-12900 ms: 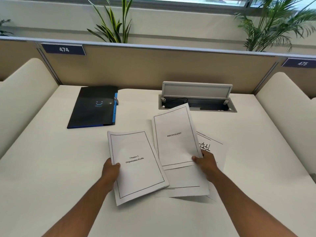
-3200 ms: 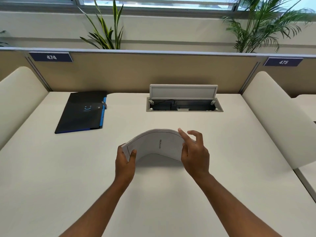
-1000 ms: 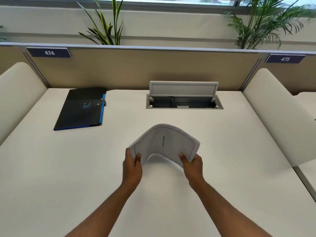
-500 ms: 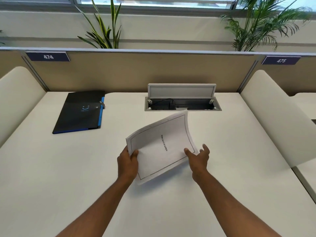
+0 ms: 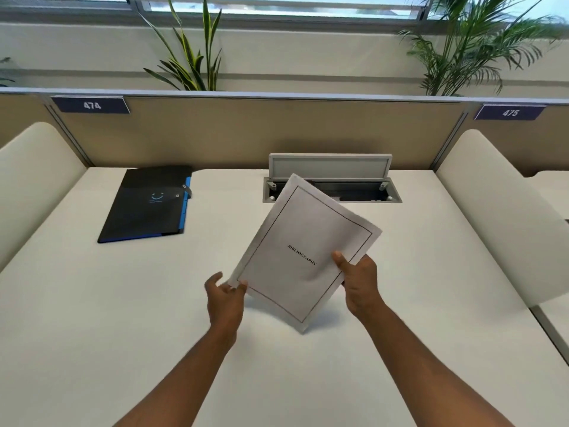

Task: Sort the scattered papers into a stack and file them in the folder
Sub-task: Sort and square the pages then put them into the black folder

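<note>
Paper stack (image 5: 304, 251): matt white sheets, smooth, thin black border and the printed word BIBLIOGRAPHY on the top sheet, slightly bowed, edges layered at the lower corner. Folder (image 5: 147, 204): black plastic by the look, faint sheen, blue edging along its right side and front edge, pale smile mark printed on the cover. Desk (image 5: 92, 318): cream top, smooth, matt, no grain showing. Cable box (image 5: 331, 180) set in the desk: grey frame and raised flap, metal or plastic unclear, satin finish, dark interior. Partition (image 5: 246, 131): tan panel, matt, cloth-like, capped with a pale grey smooth rail. Number plates (image 5: 91, 105): dark blue, flat, white digits.
</note>
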A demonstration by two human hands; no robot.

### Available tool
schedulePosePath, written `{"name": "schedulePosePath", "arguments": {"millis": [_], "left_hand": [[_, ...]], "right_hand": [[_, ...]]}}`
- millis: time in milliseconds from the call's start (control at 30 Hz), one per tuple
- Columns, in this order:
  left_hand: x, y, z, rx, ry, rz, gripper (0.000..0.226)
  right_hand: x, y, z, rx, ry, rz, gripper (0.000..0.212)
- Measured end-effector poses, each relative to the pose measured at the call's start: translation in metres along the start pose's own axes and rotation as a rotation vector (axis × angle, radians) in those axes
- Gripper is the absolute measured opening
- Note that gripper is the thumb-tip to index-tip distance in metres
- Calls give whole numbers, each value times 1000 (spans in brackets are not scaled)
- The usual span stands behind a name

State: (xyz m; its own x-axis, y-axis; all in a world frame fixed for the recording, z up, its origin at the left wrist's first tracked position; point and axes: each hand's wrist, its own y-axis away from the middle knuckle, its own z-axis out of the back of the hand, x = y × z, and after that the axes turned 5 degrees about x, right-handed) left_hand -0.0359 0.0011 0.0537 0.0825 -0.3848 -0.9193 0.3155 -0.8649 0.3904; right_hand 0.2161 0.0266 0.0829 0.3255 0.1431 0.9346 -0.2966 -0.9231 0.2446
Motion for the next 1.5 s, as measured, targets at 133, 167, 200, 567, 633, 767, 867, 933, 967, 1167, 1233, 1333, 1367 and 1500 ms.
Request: {"name": "schedulePosePath", "arguments": {"millis": [133,167,200,567,633,767,867,933,967,1167,1233,1333,1367,1500], "left_hand": [[-27,-8,-3,36,-199,-221,69],[-36,-8,-8,95,-225,-289,70],[-45,-8,-12,151,-241,-340,69],[-55,7,-34,234,-209,-546,15],[-49,7,-36,254,-214,-530,15],[-49,9,-43,289,-218,-535,21],[-51,6,-43,260,-199,-536,17],[-49,4,-40,236,-175,-541,14],[-47,5,-39,242,-174,-538,14],[-33,13,-37,246,-219,-541,12],[-31,13,-37,230,-216,-556,11],[-22,13,-34,235,-241,-505,12],[-19,13,-33,231,-255,-490,11],[-15,14,-31,230,-260,-521,16]], "right_hand": [[7,3,0,75,225,108,12],[7,4,-1,87,248,118,12],[7,5,-3,95,265,131,12],[12,13,-14,65,327,286,23],[7,16,-12,80,326,265,31],[2,17,-14,68,329,220,31],[5,15,-20,21,324,219,21],[6,16,-21,12,316,236,21],[4,18,-20,15,320,234,21],[-9,26,-17,-21,310,184,18],[-9,25,-17,-21,291,184,18],[-15,27,-15,24,334,109,15],[-16,28,-15,30,347,95,14],[-16,25,-13,5,330,120,15]]}}
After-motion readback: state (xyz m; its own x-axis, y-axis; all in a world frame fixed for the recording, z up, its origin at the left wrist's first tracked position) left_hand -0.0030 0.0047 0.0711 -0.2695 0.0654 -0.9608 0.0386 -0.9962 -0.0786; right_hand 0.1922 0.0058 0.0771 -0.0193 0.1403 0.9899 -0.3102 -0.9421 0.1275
